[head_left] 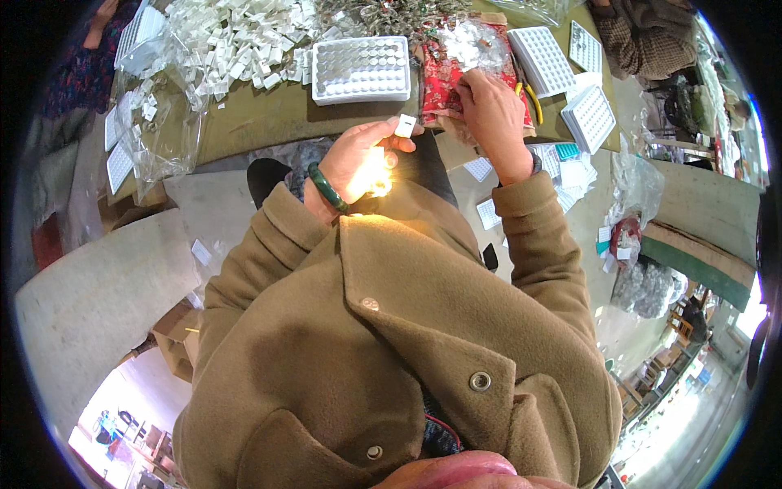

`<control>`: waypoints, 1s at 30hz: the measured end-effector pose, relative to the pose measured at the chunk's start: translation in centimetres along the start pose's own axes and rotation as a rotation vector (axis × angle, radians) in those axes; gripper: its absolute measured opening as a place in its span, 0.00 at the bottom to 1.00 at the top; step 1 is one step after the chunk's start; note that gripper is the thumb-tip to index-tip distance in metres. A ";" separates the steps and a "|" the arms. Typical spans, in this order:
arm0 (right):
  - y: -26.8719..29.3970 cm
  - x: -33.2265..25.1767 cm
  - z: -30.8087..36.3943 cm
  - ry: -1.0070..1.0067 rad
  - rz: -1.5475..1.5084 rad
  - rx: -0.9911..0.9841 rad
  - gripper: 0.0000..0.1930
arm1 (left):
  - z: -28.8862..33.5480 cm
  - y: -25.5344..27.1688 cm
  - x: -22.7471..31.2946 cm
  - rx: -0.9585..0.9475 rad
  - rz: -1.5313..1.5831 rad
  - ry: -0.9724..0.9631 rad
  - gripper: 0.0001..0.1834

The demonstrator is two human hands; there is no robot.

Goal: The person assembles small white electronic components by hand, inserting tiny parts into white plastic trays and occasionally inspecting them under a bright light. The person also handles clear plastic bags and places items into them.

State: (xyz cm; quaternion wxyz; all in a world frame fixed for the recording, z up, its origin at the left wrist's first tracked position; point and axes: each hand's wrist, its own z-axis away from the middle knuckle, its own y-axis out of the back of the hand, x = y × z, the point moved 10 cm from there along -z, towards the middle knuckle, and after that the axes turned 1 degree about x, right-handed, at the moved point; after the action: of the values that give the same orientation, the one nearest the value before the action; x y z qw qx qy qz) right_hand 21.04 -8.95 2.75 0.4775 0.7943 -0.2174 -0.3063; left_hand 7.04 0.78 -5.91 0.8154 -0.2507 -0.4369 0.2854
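My left hand (357, 160), with a dark green bangle at its wrist, is closed on a small white plastic piece (406, 125) that has a dark mark on it. It is held at the front edge of the table, with bright light on the palm. My right hand (495, 118) reaches over a red patterned cloth (440, 91). Its fingers are bent down and pressed together at the cloth; whatever is in them is hidden. Just beyond the fingertips is a heap of small shiny clear bits (474, 47). Yellow-handled pliers (533, 103) rest at the cloth's right edge.
Left of the cloth stands a white tray (361, 96) with rows of round caps. A large pile of white pieces (252, 49) spreads behind it. Small metal parts (383, 18) are heaped at the back. Gridded white trays (541, 61) stand on the right; clear plastic bags (167, 122) hang at the left.
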 end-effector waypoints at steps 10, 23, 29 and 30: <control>-0.9 3.9 0.1 -0.227 -0.174 -0.089 0.10 | 0.2 0.1 -0.3 0.010 0.006 -0.015 0.18; -1.2 2.9 0.5 -0.196 -0.214 -0.113 0.10 | -0.2 0.4 -0.8 0.058 -0.029 0.026 0.19; -0.5 2.5 0.8 -0.113 -0.223 -0.005 0.08 | -0.7 -0.1 -0.5 0.016 0.024 0.007 0.18; -0.6 3.0 0.9 -0.157 -0.260 -0.009 0.08 | -0.7 -0.2 -0.5 0.023 0.028 0.002 0.18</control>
State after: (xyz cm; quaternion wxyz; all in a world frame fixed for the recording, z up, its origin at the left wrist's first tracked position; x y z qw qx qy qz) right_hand 22.58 -11.12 1.09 0.4186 0.7873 -0.1479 -0.4278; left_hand 7.46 0.24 -6.40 0.8145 -0.2477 -0.4293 0.3016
